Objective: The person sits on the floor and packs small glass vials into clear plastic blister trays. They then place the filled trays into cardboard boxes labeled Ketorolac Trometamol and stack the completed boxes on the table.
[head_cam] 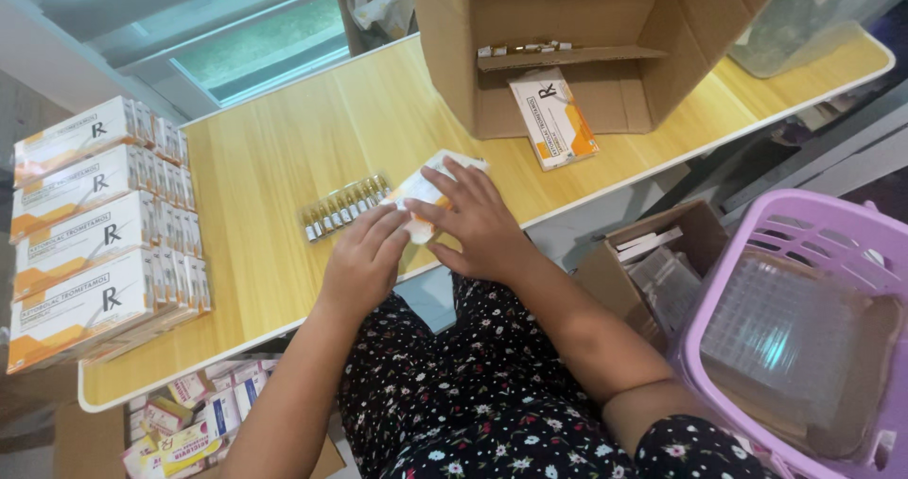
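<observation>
White-and-orange cartons (pixel 85 243) on a pale wood-grain table (pixel 284 148); lilac basket (pixel 804 243); black floral dress (pixel 473 394).

White-and-orange flat carton (pixel 426 193) at desk (pixel 284 157) centre, under both hands. Stacked white-orange cartons (pixel 95 233) along left edge. One more carton (pixel 553 117) lying inside open brown cardboard box (pixel 454 44). Small mixed-colour packs (pixel 189 418) below desk.

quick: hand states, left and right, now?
Left hand: fingers curled on the small white-and-orange carton, gripping its near end.
Right hand: open, flat on the same carton.
</observation>
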